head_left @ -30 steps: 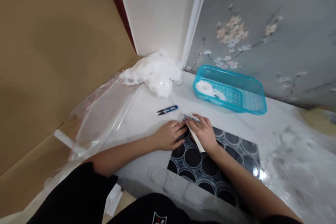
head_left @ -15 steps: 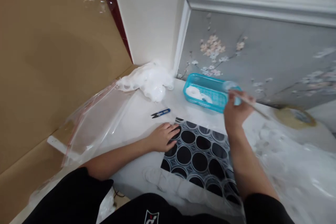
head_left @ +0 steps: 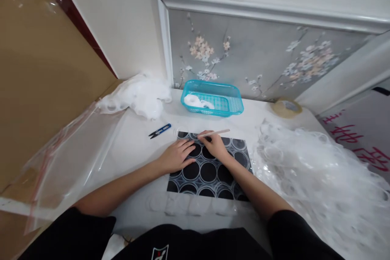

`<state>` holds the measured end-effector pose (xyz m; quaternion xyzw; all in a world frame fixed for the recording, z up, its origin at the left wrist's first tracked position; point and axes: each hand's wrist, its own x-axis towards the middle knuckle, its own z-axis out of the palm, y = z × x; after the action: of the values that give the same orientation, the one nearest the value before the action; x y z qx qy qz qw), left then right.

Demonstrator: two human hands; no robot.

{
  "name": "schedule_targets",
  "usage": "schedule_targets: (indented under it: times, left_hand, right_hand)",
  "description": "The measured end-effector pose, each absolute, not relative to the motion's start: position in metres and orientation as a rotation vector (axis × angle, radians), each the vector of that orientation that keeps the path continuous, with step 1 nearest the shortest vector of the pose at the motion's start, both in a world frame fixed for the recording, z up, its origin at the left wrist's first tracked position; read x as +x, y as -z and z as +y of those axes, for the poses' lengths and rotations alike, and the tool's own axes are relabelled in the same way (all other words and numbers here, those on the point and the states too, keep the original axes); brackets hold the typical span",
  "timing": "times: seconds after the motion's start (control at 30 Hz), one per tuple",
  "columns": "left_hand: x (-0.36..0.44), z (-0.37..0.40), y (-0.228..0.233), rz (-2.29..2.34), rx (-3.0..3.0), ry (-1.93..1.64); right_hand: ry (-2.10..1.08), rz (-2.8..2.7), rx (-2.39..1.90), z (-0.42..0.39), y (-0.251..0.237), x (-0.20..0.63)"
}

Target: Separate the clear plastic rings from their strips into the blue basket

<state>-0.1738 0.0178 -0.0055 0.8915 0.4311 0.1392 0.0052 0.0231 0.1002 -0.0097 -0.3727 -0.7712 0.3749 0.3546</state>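
A black sheet printed with rows of dark circles (head_left: 210,170) lies flat on the white table (head_left: 137,150) in front of me. My left hand (head_left: 176,156) rests palm down on the sheet's upper left corner, fingers spread. My right hand (head_left: 215,145) is closed on a thin pale stick (head_left: 217,132), whose left tip meets the sheet's top edge beside my left fingertips. Blue thread snips (head_left: 160,131) lie on the table just left of the sheet.
A turquoise basket (head_left: 231,103) holding white round pieces stands at the back by the floral wall panel. A tape roll (head_left: 286,107) sits at the back right. Heaps of clear plastic (head_left: 317,174) fill the right side, a white pile (head_left: 137,95) and a clear bag (head_left: 76,150) the left.
My right hand came back down from near the basket to the sheet's top edge, holding the stick. The view swung right, bringing the tape roll and plastic heap into sight. The left hand stayed put.
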Motion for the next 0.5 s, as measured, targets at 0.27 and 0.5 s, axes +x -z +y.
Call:
schedule_targets:
  times: [0.27,0.5]
  left_hand:
    - [-0.1717,0.0246,0.0163,1.319,2.798,-0.502]
    - [-0.1717,0.0243,0.0163,1.314,2.763,-0.506]
  right_hand:
    - [-0.898,-2.018,-1.004,0.0999,0.0131,0.018]
    - [-0.883,-2.021,-1.044,0.1018,0.0141,0.0209]
